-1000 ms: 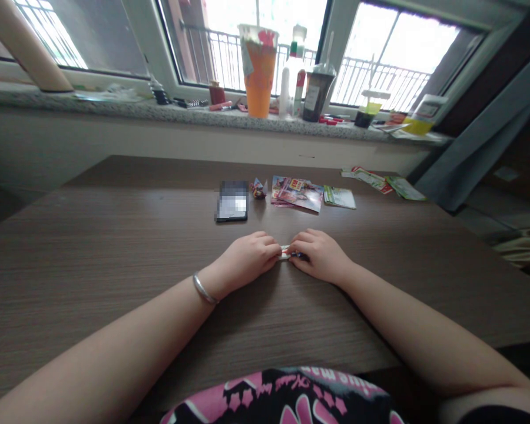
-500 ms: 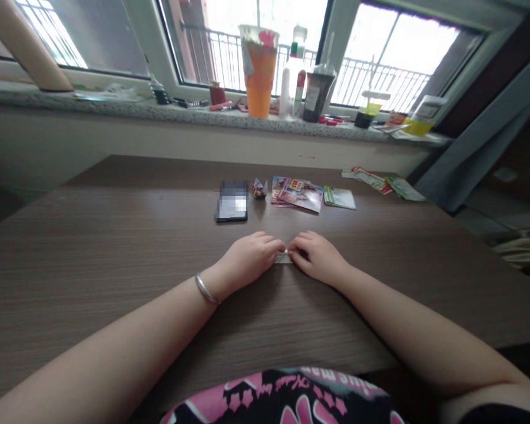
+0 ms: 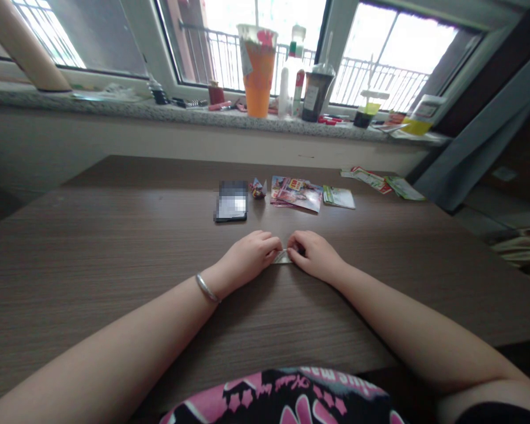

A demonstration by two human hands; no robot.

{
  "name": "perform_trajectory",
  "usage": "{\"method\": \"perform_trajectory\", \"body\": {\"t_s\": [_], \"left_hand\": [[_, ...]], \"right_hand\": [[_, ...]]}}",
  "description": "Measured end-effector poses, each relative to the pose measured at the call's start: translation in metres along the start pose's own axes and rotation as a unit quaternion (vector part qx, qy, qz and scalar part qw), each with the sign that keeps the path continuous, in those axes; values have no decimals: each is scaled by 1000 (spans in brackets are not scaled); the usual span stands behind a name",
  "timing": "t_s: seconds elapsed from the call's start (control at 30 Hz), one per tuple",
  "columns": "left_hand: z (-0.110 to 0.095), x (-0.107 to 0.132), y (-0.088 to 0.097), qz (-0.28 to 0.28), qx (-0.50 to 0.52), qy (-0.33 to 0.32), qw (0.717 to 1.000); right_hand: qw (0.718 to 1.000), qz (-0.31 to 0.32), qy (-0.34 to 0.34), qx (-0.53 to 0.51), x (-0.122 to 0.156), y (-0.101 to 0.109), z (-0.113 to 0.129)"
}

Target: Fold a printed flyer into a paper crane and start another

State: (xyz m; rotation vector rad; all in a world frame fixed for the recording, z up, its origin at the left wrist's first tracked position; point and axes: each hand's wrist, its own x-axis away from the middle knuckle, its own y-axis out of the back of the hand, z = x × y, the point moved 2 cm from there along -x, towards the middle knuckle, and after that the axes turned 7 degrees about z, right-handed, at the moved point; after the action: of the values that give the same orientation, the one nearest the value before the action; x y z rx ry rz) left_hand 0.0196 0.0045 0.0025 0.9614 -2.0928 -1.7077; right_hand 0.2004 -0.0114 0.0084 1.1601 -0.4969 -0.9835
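Observation:
A small piece of folded paper (image 3: 282,257), pale with faint print, lies low over the table between my hands. My left hand (image 3: 255,253), with a silver bangle at the wrist, is closed on the paper's left end. Closed on the right end is my right hand (image 3: 315,253), thumb and fingers bent together. The fingertips hide both ends of the paper, and only its middle shows. Beyond the hands sits a small folded paper figure (image 3: 258,189) in several colours, beside a stack of colourful printed leaflets (image 3: 298,194).
A dark phone-like device (image 3: 232,202), blurred out, lies left of the paper figure. Right of the leaflets are a pale paper pad (image 3: 338,197) and some green and red leaflets (image 3: 373,179). An orange drink cup (image 3: 258,73) and several bottles stand on the windowsill (image 3: 194,118).
My left hand has shifted slightly left along the paper, so a bit more of the paper's middle shows. Both hands still hold it; the other things stay put.

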Motion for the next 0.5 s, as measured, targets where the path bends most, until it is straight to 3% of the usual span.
{"method": "perform_trajectory", "body": {"t_s": [0.5], "left_hand": [[2,0,-2,-9,11,7,1000]], "right_hand": [[999,23,-42,-4,-5,-2,-1]]}}
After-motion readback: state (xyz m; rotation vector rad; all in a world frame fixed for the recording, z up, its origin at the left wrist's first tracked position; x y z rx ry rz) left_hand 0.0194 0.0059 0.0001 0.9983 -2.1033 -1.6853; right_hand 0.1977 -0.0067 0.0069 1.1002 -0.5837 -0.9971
